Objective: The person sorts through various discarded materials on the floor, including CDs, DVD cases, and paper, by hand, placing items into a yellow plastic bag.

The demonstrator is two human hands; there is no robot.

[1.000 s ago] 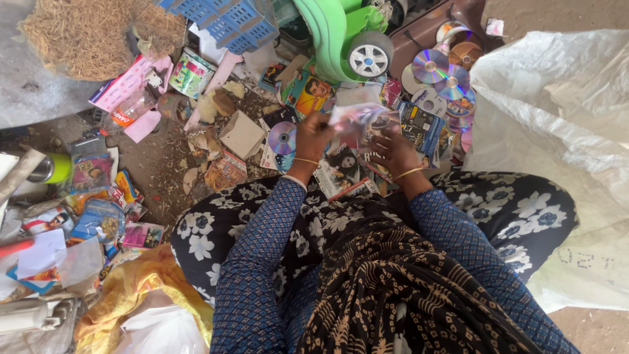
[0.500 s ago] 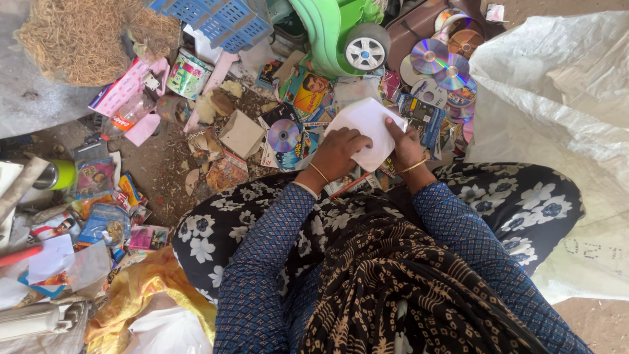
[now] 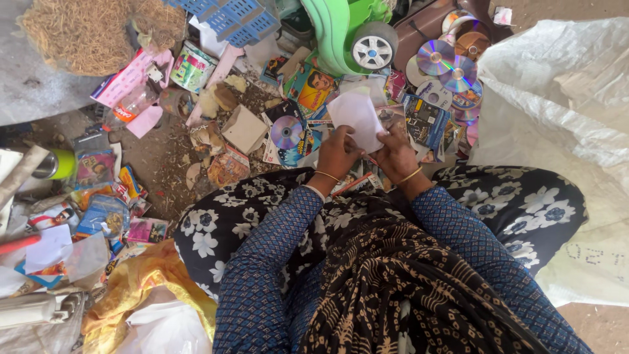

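From the head view, a white paper sleeve [image 3: 357, 117] is held up over the littered ground, and it is gripped from both sides at its lower edge. The left hand [image 3: 338, 152] is closed on the sleeve's lower left corner, fingers curled over the paper; the right hand [image 3: 395, 154] is pinched on the lower right edge, thumb on top. A thin gold bangle [image 3: 325, 176] is seen at the left wrist, with another at the right wrist.

Just left of the sleeve, a shiny silver disc [image 3: 287, 132] is lying on a printed cover. Up and to the left of the sleeve, a small brown cardboard box [image 3: 244, 128] is resting in the dirt. Above the sleeve, a green plastic toy car with a grey wheel [image 3: 372, 44] is parked. To the upper right of the sleeve, a scatter of loose iridescent discs [image 3: 448, 65] is spread. Right of the sleeve, a big white woven sack [image 3: 557, 105] is slumped. Far to the upper left of the sleeve, a heap of dry straw [image 3: 82, 33] is piled.
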